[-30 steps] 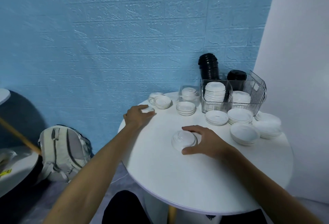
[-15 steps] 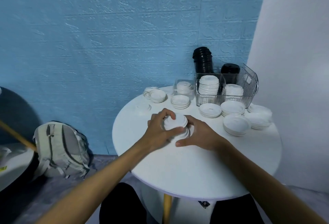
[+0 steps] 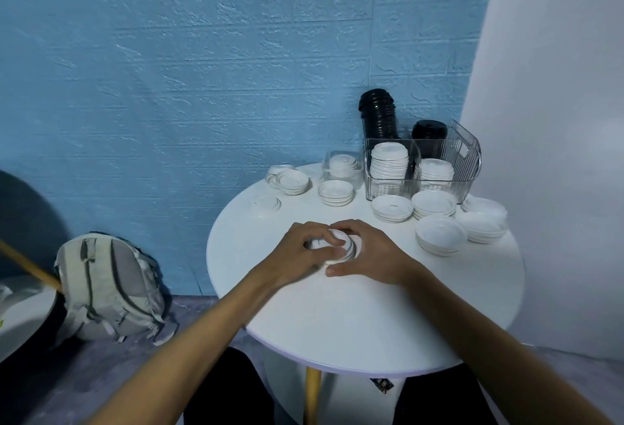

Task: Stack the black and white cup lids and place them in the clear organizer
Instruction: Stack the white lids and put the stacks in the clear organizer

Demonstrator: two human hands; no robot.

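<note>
Since the earlier frames, the left hand (image 3: 304, 252) had left the far-left part of the table (image 3: 354, 316) and closed in against the right hand (image 3: 373, 255), with both now cupped around one small stack of white lids (image 3: 341, 249). The left fingers curled over the stack's top and left side; the right thumb and fingers wrapped its right side and near edge. The stack rested on the table at its middle, slightly tilted.

Further out, loose white lid piles (image 3: 439, 233) lay to the right of the hands, with more piles behind them toward the wall. A single flat lid (image 3: 266, 203) lay apart on the left, beyond the hands. The clear organizer (image 3: 449, 161) stood at the table's far right edge, holding two white lid stacks in its front compartments and a black lid stack (image 3: 429, 130) in the rear. A taller black stack (image 3: 378, 113) stood at its back left corner. A small clear box (image 3: 341, 167) holding white lids sat just left of the organizer.

On the floor to the left lay a grey backpack (image 3: 108, 286).
</note>
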